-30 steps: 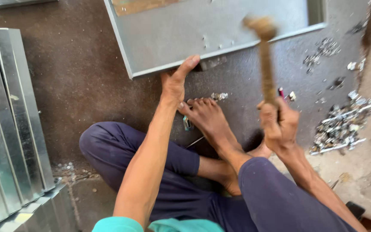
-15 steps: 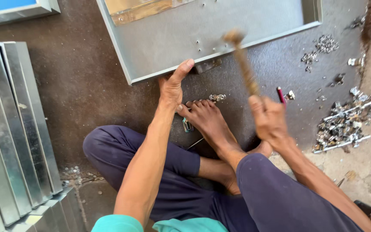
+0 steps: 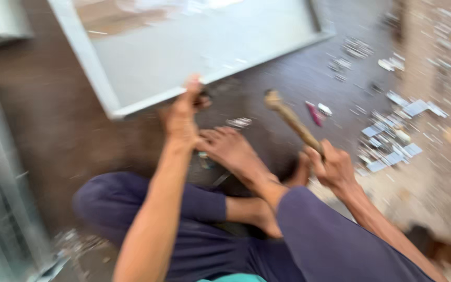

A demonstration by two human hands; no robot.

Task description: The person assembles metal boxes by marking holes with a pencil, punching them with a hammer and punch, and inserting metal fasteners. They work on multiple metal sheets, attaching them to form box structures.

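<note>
blurrily, right hand (image 3: pixel 335 168) grips hammer (image 3: pixel 292 120); left hand (image 3: pixel 182 119) seemingly presses metal panel (image 3: pixel 194 47) edge.

The flat grey sheet-metal panel (image 3: pixel 194 47) with folded edges looks smooth and matt. The hammer's brown wooden handle (image 3: pixel 296 124) appears worn and dull. The dark brown floor (image 3: pixel 53 130) reads as rough and matt. Small silvery metal scraps (image 3: pixel 387 141) glint. The navy trousers (image 3: pixel 199 235) are soft matt cloth. Motion blur hides finer texture.

A dark floor (image 3: pixel 53 136) carries a grey metal tray (image 3: pixel 194 47) and, seemingly, scattered metal scraps (image 3: pixel 392 141).
</note>
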